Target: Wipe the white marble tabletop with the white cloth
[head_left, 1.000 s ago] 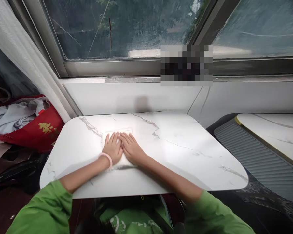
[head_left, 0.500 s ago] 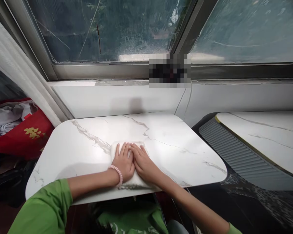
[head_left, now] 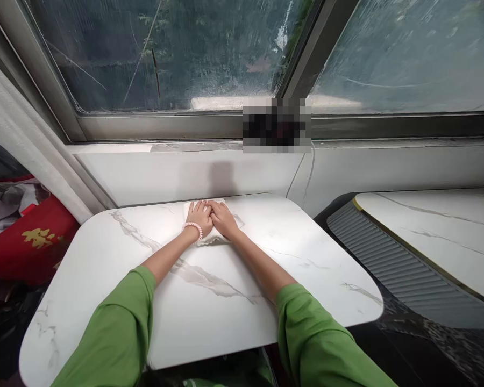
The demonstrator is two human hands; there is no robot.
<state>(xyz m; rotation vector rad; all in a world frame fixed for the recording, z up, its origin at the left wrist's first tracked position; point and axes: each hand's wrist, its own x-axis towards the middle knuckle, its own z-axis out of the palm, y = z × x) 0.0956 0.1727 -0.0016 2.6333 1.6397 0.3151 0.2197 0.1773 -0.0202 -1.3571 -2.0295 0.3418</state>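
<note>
Head view, cloth: the white cloth lies on the marbled white worktop, close to its far edge and roughly midway along it, under your 2 hands.
Left grip: your left hand rests palm down on the cloth, fingers extended and a little apart, not clamped on anything.
Right grip: your right hand is on the cloth too, its fingers together and touching your left; you cannot tell whether they pinch any fabric.
Wrist: a pink coiled band circles your left wrist.
Arms: both reach forward across the worktop, in green sleeves.
Left side: a red bag with pale fabric in it, near a light curtain.
Right side: a 2nd marbled top, well apart from your hands.
Ahead: a white wall below a window.
</note>
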